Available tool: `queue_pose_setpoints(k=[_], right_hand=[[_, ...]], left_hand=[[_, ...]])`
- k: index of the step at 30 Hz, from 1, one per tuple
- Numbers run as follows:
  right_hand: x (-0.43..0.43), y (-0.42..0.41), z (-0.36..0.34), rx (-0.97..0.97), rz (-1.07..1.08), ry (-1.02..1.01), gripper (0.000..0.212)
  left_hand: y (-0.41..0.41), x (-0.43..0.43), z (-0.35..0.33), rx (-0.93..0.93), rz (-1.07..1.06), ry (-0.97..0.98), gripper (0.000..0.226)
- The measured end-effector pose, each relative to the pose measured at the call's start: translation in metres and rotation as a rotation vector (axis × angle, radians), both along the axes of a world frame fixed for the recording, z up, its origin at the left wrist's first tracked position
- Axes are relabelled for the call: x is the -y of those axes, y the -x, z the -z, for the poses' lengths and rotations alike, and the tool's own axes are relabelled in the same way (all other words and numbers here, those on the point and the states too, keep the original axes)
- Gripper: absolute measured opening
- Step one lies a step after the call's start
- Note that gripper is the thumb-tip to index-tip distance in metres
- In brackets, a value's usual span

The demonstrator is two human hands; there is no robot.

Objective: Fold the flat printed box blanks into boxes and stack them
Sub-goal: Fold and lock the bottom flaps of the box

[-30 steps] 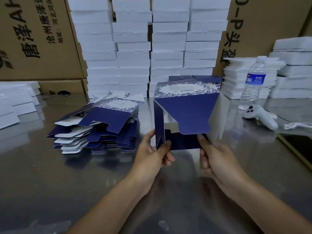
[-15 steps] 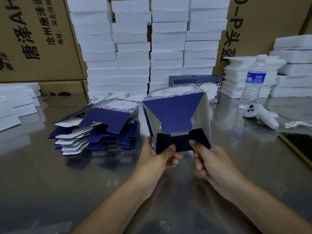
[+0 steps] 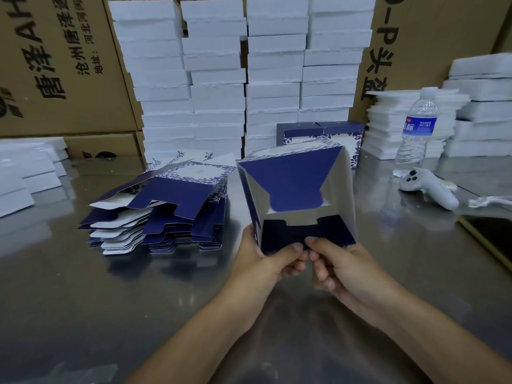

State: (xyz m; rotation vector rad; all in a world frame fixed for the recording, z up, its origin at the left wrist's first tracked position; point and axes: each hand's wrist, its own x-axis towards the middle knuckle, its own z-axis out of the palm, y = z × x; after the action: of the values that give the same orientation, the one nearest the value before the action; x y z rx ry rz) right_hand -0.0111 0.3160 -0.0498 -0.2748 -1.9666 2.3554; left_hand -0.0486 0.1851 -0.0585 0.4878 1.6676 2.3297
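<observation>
Head view: left hand (image 3: 263,261), right hand (image 3: 338,264) pinch half-folded box (image 3: 296,198) (open end facing camera).

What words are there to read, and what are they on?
"唐泽AH", cut off, on the left carton
"沧州唐泽通", cut off, same carton
"地址:河北河间", cut off, same carton
"-P头盔" on the right carton
"标" ends the bottle label; rest blurred
Tiny print on the blanks: unreadable

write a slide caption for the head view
Left hand and right hand pinch the near edge of a half-folded navy box over the steel table, flat blanks stacked alongside.
</observation>
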Motion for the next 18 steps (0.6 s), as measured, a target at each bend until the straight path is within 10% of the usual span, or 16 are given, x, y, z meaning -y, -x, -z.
queue_pose_setpoints(k=[18], right_hand=[[-0.008,0.003,-0.002,0.082,-0.020,0.087,0.041]], left_hand=[[0.010,0.006,0.003,0.126,0.009,-0.003,0.024]])
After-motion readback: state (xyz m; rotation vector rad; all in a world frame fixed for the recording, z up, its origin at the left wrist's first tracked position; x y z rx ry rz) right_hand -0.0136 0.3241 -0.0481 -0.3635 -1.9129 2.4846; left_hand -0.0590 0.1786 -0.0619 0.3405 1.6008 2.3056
